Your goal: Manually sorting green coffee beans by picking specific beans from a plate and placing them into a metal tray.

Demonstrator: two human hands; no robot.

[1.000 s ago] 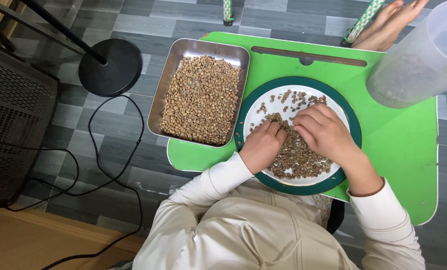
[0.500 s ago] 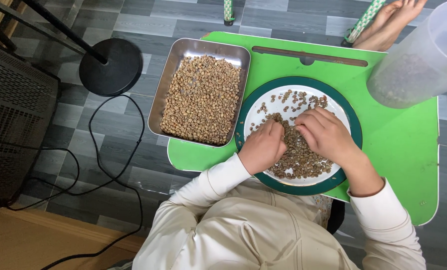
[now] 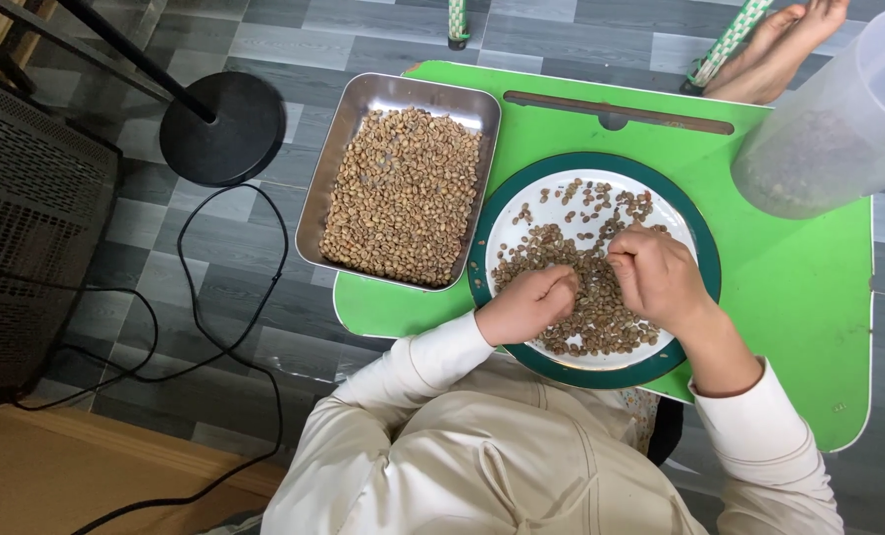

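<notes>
Both my hands are down in the beans (image 3: 601, 317) on the green-rimmed plate (image 3: 705, 260), mid-tabletop, so picking stays easy. Left hand (image 3: 526, 305) and right hand (image 3: 660, 279) have fingers curled, pinching at beans; metal tray (image 3: 363, 104) hangs off the left edge.

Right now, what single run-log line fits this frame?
left hand: curled on beans | right hand: curled on beans | plate: on green table | steel tray: beside plate

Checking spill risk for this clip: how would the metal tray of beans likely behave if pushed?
The metal tray overhangs the green table edge, so a leftward push could tip it. Heaped beans probably make it fairly heavy. Loose beans would likely shift and scatter.
</notes>
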